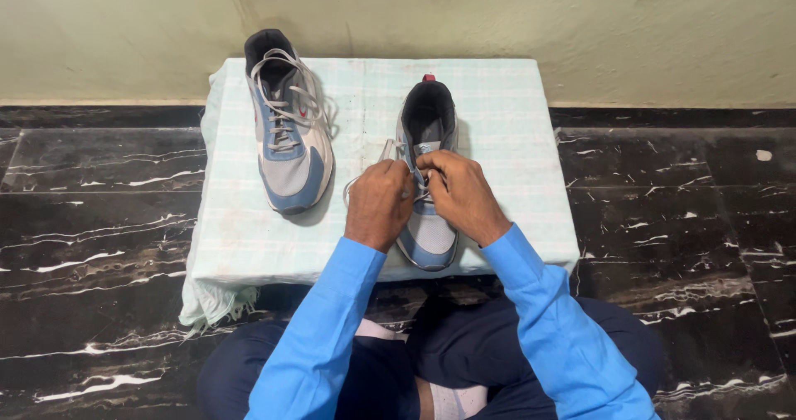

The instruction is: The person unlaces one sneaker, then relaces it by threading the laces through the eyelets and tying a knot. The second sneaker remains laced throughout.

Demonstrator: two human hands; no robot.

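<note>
On the far left of the cloth-covered table (249, 246) lies the laced shoe (289, 130). Right of it we work the near shoe (429, 221): left hand (378, 204) and right hand (461, 194) each pinch its grey lace (390, 150), mid-tying; crossing and tightening seems next.

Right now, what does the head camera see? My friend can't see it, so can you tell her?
Two hands, left and right, pinch the laces of a grey-and-blue shoe on a pale cloth. A matching shoe lies to its left, and the floor is black marble.
</note>
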